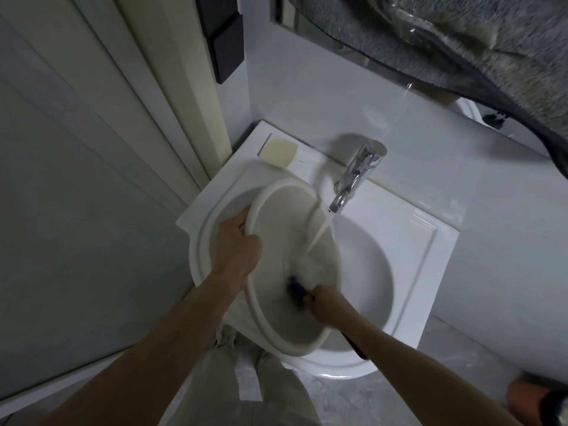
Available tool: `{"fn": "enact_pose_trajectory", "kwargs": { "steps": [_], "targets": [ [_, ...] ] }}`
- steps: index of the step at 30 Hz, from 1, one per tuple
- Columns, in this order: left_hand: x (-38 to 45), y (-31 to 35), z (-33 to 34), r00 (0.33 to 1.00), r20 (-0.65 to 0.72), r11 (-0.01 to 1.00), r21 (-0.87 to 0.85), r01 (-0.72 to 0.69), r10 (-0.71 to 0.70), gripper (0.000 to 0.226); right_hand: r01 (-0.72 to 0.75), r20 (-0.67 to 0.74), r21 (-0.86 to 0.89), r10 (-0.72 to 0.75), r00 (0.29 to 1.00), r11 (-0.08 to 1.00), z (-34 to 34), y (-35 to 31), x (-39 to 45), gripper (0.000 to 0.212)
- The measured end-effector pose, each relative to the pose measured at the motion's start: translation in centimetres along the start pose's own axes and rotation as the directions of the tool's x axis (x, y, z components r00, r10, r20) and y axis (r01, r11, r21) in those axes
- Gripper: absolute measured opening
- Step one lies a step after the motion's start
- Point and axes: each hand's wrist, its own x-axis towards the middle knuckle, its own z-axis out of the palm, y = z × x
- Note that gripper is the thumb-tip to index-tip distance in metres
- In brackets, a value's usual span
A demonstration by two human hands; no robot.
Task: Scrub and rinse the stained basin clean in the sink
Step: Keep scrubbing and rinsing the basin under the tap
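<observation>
A pale, off-white plastic basin point(276, 229) sits tilted in the white sink point(384, 272), its open side facing me. My left hand point(238, 247) grips the basin's left rim, thumb over the edge. Inside the basin near its lower part, my right hand point(325, 304) holds a dark blue scrubber point(296, 287) against the wet inner wall. Water runs from the chrome tap point(358, 176) in a stream onto the basin's inside. The scrubber is blurred, so its shape is unclear.
A cream sponge or soap bar point(278, 150) lies on the sink's back left ledge. A door frame point(172, 96) stands close on the left. Grey cloth point(461, 35) hangs overhead at the top right. Grey floor tiles point(445, 373) lie below the sink.
</observation>
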Motion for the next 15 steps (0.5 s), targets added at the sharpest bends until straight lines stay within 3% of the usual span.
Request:
{"fn": "enact_pose_trajectory", "kwargs": {
  "steps": [3, 7, 9, 11, 13, 15],
  "targets": [
    [-0.4, -0.1, 0.6, 0.999, -0.007, 0.999, 0.003, -0.037, 0.037, 0.044, -0.049, -0.241, 0.254, 0.113, 0.964, 0.966, -1.5, -1.8, 3.2, 0.036],
    [-0.4, -0.4, 0.9, 0.995, -0.041, 0.995, -0.031, -0.090, 0.089, 0.041, 0.235, -0.385, 0.409, -0.067, 0.921, 0.882, -2.4, -6.5, 2.5, 0.027],
    [-0.2, -0.5, 0.7, 0.996, -0.048, 0.997, -0.037, -0.074, 0.072, 0.040, 0.384, -0.336, 0.333, -0.272, 0.902, 0.861, -1.8, -6.8, -0.4, 0.027],
    [0.0, -0.5, 0.4, 0.998, -0.039, 0.998, -0.047, -0.046, 0.044, 0.046, 0.412, -0.122, 0.204, -0.394, 0.911, 0.888, -0.2, -5.0, -2.7, 0.029],
    [0.0, -0.5, 0.3, 0.999, -0.012, 0.999, -0.040, -0.037, 0.037, 0.050, 0.250, 0.093, 0.081, -0.257, 0.962, 0.965, 1.4, -2.0, -3.1, 0.031],
    [-0.3, -0.6, 0.6, 0.997, 0.026, 0.997, -0.027, -0.070, 0.070, 0.059, 0.029, 0.048, 0.081, -0.033, 0.998, 0.996, 1.4, -0.3, -1.6, 0.034]
  ]
}}
